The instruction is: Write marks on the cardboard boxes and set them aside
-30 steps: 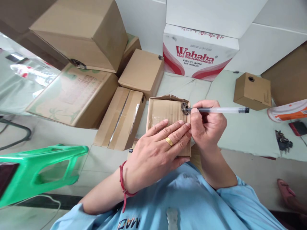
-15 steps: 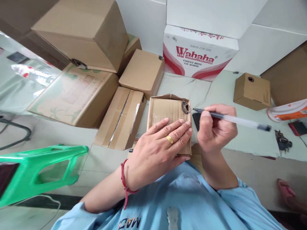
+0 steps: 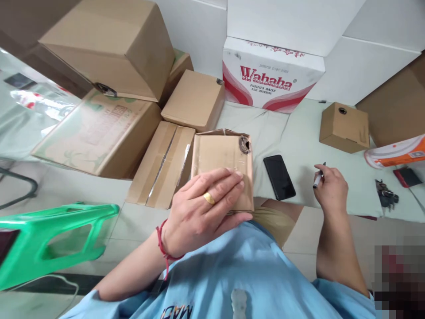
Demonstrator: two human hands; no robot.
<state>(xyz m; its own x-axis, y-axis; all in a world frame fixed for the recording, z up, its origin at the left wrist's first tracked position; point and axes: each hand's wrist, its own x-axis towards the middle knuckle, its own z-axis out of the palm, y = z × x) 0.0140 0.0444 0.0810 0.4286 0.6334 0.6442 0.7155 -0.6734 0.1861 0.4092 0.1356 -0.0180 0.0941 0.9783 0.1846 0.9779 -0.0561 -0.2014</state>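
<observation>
A small cardboard box stands in front of me at the table's near edge. Its upper right corner has a ragged, dark-rimmed hole. My left hand lies over its near part, fingers close together on the top and the thumb along the near side. A black phone lies to the right of the box. Beyond the phone, my right hand is low over the table with its fingers closed around a pen, partly hidden by the hand.
Several cardboard boxes are stacked at the left. A Wahaha water carton stands at the back. On the right are another holed box, an orange-and-white package and keys. A green stool stands lower left.
My right hand has moved right, away from the box's holed corner, taking the pen with it and uncovering the phone. The box and my left hand have shifted slightly left.
</observation>
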